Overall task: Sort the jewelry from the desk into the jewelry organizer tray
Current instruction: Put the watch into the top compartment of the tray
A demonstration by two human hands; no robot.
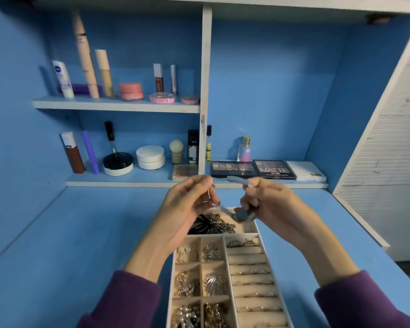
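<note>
A beige jewelry organizer tray lies on the blue desk in front of me. Its small compartments hold gold and silver pieces; the right column has ring rolls. The far compartment holds a dark tangle of jewelry. Both hands are raised above the tray's far end. My left hand pinches one end of a grey bracelet-like band. My right hand grips the band's other part. The band's shape is blurred.
Shelves behind the desk carry cosmetics: tubes, pink compacts, a white jar, a perfume bottle and eyeshadow palettes. A white slatted panel rises on the right. Blue desk surface spreads to the left of the tray.
</note>
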